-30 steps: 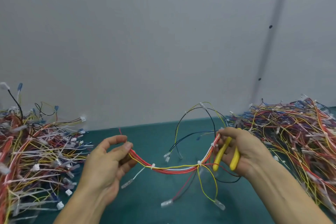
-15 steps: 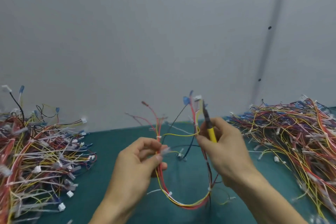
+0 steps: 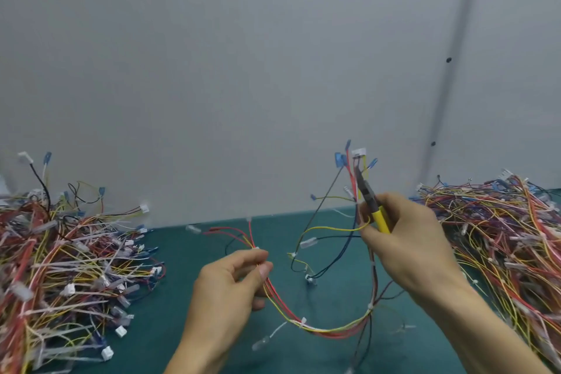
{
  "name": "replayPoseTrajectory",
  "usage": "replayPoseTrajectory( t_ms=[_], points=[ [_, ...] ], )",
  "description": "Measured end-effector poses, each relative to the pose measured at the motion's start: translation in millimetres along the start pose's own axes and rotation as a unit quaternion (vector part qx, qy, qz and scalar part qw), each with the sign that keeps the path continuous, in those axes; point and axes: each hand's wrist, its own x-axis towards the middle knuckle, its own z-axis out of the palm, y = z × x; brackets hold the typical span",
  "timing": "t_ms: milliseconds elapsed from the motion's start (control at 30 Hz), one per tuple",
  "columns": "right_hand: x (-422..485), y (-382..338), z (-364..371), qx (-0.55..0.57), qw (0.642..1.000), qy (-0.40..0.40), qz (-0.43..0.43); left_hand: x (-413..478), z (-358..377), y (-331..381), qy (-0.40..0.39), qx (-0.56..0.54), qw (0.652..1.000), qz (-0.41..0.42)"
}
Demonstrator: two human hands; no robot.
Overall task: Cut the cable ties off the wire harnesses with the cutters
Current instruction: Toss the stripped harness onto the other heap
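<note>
A wire harness [image 3: 321, 328] of red, yellow and white wires hangs in a U between my hands above the green table. White cable ties [image 3: 303, 322] bind it at the bottom of the loop. My left hand [image 3: 230, 285] pinches the left end of the bundle between thumb and fingers. My right hand [image 3: 403, 240] grips the yellow-handled cutters [image 3: 372, 205] together with the right end of the harness. The dark jaws point up beside the red wires and a white connector [image 3: 358, 152].
A big heap of wire harnesses [image 3: 60, 267] lies on the left of the green table [image 3: 182, 297]. Another heap [image 3: 510, 240] fills the right side. A grey wall [image 3: 243, 70] stands right behind the table edge.
Both hands have come closer together and the harness has turned from a flat stretch into a hanging loop. The right hand has lifted the cutters so the jaws point up.
</note>
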Motion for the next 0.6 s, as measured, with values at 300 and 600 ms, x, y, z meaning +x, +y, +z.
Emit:
replayPoseTrajectory(
  t_ms=[300, 600],
  points=[
    [50.3, -36.5, -62.9, 0.127, 0.986, 0.097, 0.048, -11.3, 3.0, -3.4, 0.009, 0.340, 0.935, 0.100],
    [68.4, -63.7, -102.1, 0.288, 0.944, 0.051, 0.156, -18.3, 2.0, 17.4, 0.004, 0.340, 0.928, 0.153]
  ],
)
